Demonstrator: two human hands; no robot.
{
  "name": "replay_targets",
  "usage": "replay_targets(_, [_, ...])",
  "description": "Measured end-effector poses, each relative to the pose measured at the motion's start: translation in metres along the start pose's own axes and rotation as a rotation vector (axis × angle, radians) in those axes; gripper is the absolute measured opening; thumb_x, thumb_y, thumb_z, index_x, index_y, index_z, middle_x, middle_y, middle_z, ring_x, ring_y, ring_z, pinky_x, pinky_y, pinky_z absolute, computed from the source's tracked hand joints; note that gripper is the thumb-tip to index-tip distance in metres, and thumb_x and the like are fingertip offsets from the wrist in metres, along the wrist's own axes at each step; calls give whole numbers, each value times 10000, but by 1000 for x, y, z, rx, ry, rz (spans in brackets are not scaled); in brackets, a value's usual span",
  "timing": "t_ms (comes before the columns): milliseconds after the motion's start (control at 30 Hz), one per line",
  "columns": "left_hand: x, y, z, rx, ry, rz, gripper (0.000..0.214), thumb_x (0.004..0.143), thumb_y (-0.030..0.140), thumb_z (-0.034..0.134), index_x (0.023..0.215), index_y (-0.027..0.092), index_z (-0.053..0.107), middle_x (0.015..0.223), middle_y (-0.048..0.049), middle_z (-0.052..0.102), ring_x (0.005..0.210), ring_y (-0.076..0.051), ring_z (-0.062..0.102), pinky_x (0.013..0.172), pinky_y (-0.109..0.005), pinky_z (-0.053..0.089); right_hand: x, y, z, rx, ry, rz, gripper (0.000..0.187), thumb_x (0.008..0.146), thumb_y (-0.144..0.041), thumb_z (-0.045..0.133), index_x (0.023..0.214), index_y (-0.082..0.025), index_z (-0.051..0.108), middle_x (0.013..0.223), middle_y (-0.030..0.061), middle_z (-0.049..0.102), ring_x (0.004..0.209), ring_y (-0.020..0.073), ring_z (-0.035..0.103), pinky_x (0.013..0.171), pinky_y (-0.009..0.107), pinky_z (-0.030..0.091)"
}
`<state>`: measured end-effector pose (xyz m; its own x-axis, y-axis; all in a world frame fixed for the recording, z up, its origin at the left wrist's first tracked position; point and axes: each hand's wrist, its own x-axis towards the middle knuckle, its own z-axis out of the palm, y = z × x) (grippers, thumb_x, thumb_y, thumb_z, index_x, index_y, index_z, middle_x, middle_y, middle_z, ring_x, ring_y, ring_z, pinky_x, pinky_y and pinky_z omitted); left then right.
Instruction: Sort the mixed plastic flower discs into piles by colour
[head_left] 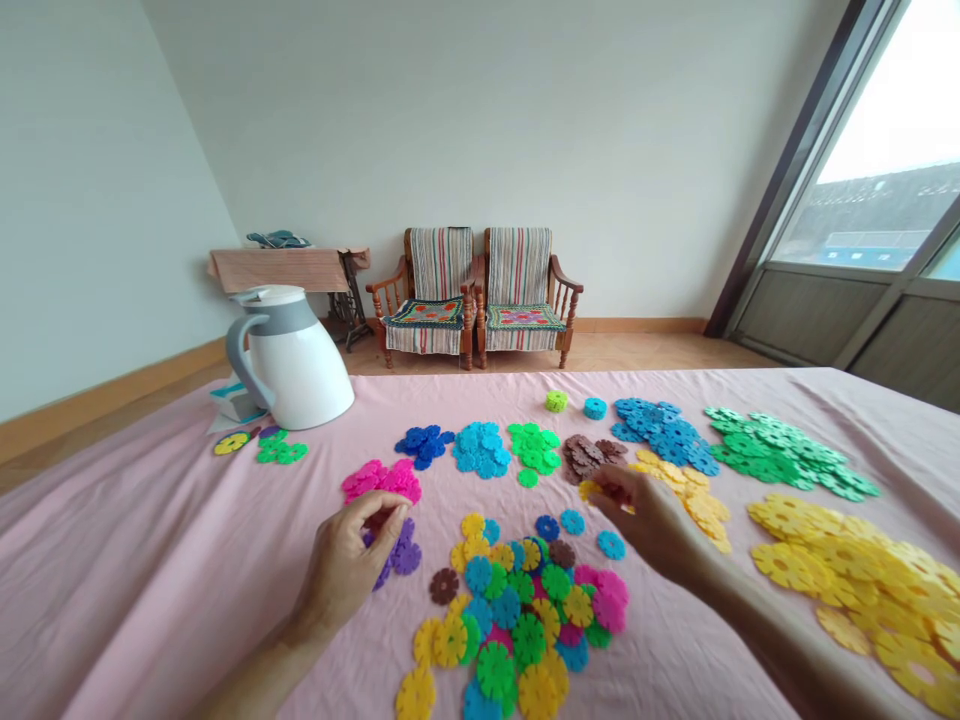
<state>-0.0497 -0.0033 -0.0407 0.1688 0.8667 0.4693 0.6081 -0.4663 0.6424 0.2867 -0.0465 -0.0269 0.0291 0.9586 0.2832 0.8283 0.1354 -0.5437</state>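
My left hand [349,555] hovers by the pink pile [381,481] of notched plastic snowflake discs, with thumb and forefinger pressed together. Whether anything is pinched there, I cannot make out. Under that hand lie purple discs [405,552], partly covered. My right hand [649,520] is closed beside the brown pile [589,455], and a yellow snowflake disc [588,490] shows at its fingertips. Part of a yellow pile [694,495] lies beyond this hand. Between my hands spreads a mixed heap of discs [517,610] in yellow, green, blue, pink and brown.
Dark blue [424,445], light blue [481,450] and green discs [535,447] form a row. Larger blue [664,435], green [784,450] and yellow piles [862,570] lie right. A white jug [300,360] stands back left on the pink cloth [187,530]. Two wooden chairs [517,290] stand beyond.
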Motion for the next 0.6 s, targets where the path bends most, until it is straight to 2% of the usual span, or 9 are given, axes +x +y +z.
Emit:
replay_targets(167, [0, -1, 2, -15, -6, -10, 205, 822, 346, 533, 812, 179, 652, 719, 3, 672, 631, -136, 608, 610, -213, 483, -8, 70, -29, -162, 131, 136, 253, 799, -357, 447, 837, -201, 643, 647, 22, 644, 590, 180, 584, 589, 290, 430])
replay_targets(267, [-1, 0, 2, -11, -4, -13, 208, 818, 348, 534, 808, 177, 652, 712, 1, 672, 621, -137, 604, 601, -214, 482, -12, 84, -31, -213, 190, 163, 284, 798, -355, 450, 890, -199, 669, 767, 59, 673, 672, 202, 618, 644, 322, 452])
replay_targets(367, [-1, 2, 2, -3, 4, -12, 213, 816, 350, 530, 797, 176, 653, 703, -1, 672, 620, -140, 605, 597, -214, 479, -13, 65, -23, -190, 202, 96, 275, 807, -357, 466, 892, -207, 680, 813, 65, 665, 710, 201, 619, 660, 326, 457])
replay_targets(600, [2, 5, -1, 10, 29, -3, 219, 797, 361, 542, 776, 179, 663, 702, -7, 682, 614, -144, 611, 601, -217, 487, -21, -20, 10, 58, -48, -133, 171, 825, -249, 518, 895, -214, 670, 813, 38, 629, 748, 168, 590, 680, 301, 457])
